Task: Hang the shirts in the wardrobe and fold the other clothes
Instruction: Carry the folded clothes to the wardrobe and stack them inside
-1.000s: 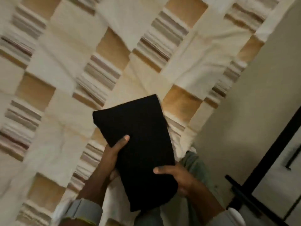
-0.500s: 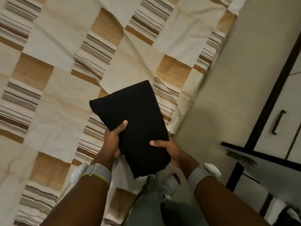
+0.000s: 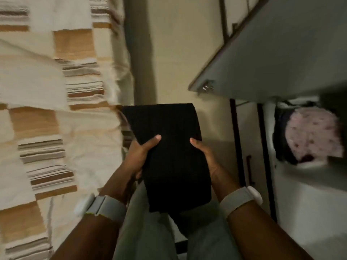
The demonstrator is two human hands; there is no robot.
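A folded black garment (image 3: 174,147) is held flat in front of me, above my legs and past the bed's edge. My left hand (image 3: 139,154) grips its left side with the thumb on top. My right hand (image 3: 204,154) grips its right side the same way. The fingers of both hands are hidden under the cloth. To the right, the wardrobe (image 3: 293,194) stands with a door (image 3: 281,57) swung open, and a shelf inside holds pink patterned cloth (image 3: 313,136) over darker clothes.
The bed with its cream, tan and striped cover (image 3: 56,109) fills the left half. A strip of pale floor (image 3: 180,53) runs between the bed and the wardrobe. A closed lower door with a dark handle (image 3: 248,169) sits beside my right wrist.
I have turned right, away from the bed toward the wardrobe. The black garment has come off the bed and now hangs over the floor gap, still held by both hands.
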